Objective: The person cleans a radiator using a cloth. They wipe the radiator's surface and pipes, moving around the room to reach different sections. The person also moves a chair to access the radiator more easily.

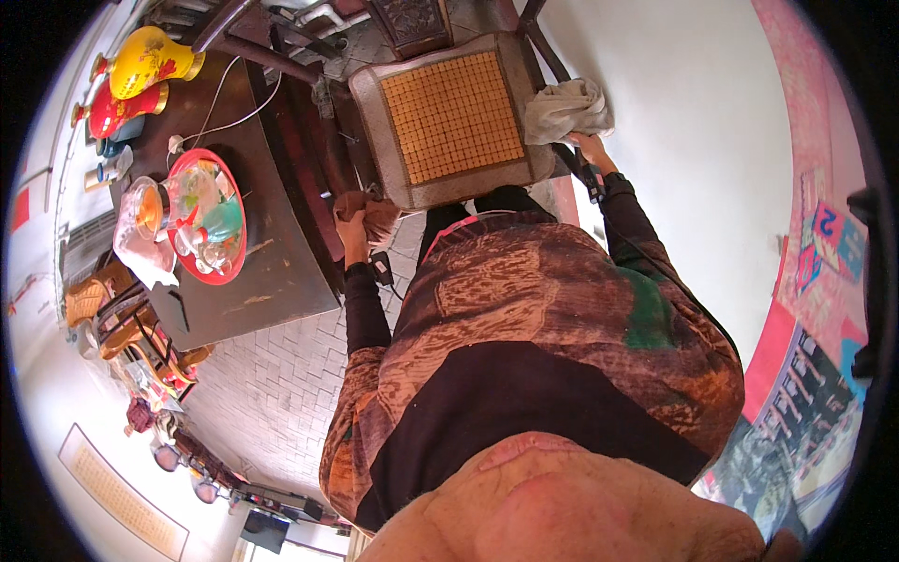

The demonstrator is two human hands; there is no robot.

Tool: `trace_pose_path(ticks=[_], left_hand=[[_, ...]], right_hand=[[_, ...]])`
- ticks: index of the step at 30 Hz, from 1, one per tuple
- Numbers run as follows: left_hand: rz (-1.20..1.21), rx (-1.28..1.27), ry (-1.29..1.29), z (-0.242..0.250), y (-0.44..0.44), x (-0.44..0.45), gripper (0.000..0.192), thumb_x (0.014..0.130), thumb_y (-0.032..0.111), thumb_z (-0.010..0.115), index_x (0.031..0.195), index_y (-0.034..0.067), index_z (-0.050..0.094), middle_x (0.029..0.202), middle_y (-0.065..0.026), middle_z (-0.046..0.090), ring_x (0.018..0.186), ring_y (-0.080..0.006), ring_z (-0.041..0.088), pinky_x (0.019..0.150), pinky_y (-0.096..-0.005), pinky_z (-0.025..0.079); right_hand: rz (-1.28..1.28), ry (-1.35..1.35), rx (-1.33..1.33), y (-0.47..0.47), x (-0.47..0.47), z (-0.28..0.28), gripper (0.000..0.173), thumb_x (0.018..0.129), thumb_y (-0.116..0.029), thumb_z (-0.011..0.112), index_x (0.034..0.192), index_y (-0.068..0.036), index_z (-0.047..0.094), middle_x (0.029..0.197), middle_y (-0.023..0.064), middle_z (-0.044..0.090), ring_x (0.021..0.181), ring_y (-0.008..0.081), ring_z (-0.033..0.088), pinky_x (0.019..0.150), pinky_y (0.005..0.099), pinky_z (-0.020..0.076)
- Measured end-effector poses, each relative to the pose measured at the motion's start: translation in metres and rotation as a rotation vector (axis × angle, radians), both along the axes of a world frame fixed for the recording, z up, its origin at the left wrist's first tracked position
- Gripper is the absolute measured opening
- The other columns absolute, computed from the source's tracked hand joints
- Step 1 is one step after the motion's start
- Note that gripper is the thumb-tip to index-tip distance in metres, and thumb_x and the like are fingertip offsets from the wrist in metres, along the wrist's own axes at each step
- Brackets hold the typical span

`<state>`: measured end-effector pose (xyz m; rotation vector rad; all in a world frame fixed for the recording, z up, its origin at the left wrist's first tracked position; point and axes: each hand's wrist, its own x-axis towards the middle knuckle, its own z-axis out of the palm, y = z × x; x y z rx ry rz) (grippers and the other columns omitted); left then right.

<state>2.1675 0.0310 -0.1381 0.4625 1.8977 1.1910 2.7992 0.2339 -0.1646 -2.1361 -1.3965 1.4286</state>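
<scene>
My left hand [352,232] grips a bunched brown cloth [372,214] beside the near left corner of a wooden chair's seat. On the other side, my right hand [592,149] holds a crumpled light grey cloth [570,111] at the chair's right edge, close to the white wall. Between the hands lies a seat pad [456,116] of small tan tiles with a grey-brown border. The chair's carved backrest [409,24] stands beyond it. Parts of both hands' fingers are hidden by the cloths.
Left of the chair, a dark wooden table [281,281] bears a red tray [242,246] with glassware and a teal item, a yellow vase [151,63], a red vase [126,109], a white cable [239,123] and a dark phone-like object [178,309]. A white wall [688,140] rises at the right.
</scene>
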Motion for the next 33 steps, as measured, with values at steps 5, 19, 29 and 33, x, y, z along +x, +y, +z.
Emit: trace_pose_path(ticks=[5,19,29,33], left_hand=[[0.0,-0.01,-0.082,-0.002,-0.03,-0.002,0.071,0.076,0.003,0.074,0.142,-0.003,0.049,0.132,-0.0178,0.061,0.116,-0.0276,0.063,0.102,-0.0377,0.05],[-0.084,0.151,-0.042,0.052,-0.108,0.023,0.059,0.083,-0.005,0.065,0.14,0.003,0.05,0.13,-0.0139,0.062,0.112,-0.0277,0.064,0.098,-0.0406,0.054],[-0.174,0.085,-0.1,0.082,-0.13,0.042,0.068,0.077,0.0,0.07,0.141,-0.001,0.048,0.131,-0.015,0.061,0.119,-0.0262,0.061,0.106,-0.0376,0.048],[-0.176,0.06,-0.137,0.087,-0.145,0.035,0.067,0.077,0.001,0.07,0.141,-0.001,0.049,0.13,-0.0148,0.061,0.119,-0.0263,0.061,0.107,-0.0389,0.047]], right_hand=[[-0.341,0.118,0.02,-0.041,-0.01,0.035,0.05,0.082,-0.031,0.079,0.108,0.011,0.073,0.095,0.0147,0.074,0.08,0.0214,0.065,0.07,0.0366,0.0512],[-0.686,0.277,0.056,-0.167,-0.031,0.154,0.046,0.086,-0.016,0.077,0.125,0.005,0.065,0.107,0.0109,0.071,0.089,0.0196,0.066,0.073,0.0336,0.0531],[-0.757,0.102,-0.139,-0.235,0.006,0.14,0.041,0.087,-0.016,0.076,0.119,0.006,0.065,0.101,0.0122,0.068,0.078,0.0218,0.065,0.063,0.0416,0.0524],[-0.78,0.157,-0.129,-0.266,0.007,0.136,0.046,0.084,-0.019,0.08,0.118,0.008,0.064,0.096,0.0113,0.069,0.077,0.0199,0.063,0.065,0.0384,0.051]])
